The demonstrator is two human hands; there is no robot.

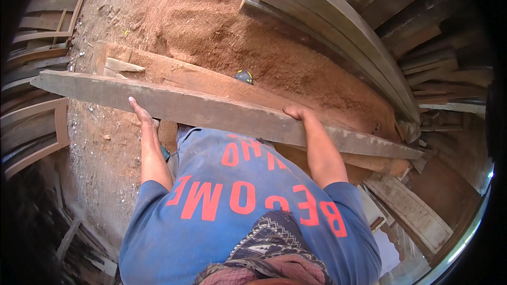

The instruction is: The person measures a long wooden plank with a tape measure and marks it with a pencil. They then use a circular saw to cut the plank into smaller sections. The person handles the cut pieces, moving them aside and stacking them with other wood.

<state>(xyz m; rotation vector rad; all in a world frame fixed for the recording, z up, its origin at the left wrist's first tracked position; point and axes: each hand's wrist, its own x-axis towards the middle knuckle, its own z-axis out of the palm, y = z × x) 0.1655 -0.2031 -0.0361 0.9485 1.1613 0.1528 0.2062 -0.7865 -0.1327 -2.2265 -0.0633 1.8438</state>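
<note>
A long, weathered grey-brown wooden plank [211,108] lies crosswise in front of my body, its narrower end toward the far left. My left hand [142,112] is at its near edge on the left part, fingers against the board and partly hidden by it. My right hand [298,112] is closed over the far edge, right of the middle. Behind it rests a wider orange-brown board [198,78], dusted with sawdust. A short offcut [124,65] sits on that board's left part. Beyond its edge shows a small dark rounded object with yellow marks [243,76].
Reddish sawdust [211,18] is heaped over the ground ahead. Long thick boards [338,16] slant across the far right, with stacked lumber [433,68] beyond. Wooden frames [62,121] and more boards line the left side. Loose boards [412,211] lie at the near right.
</note>
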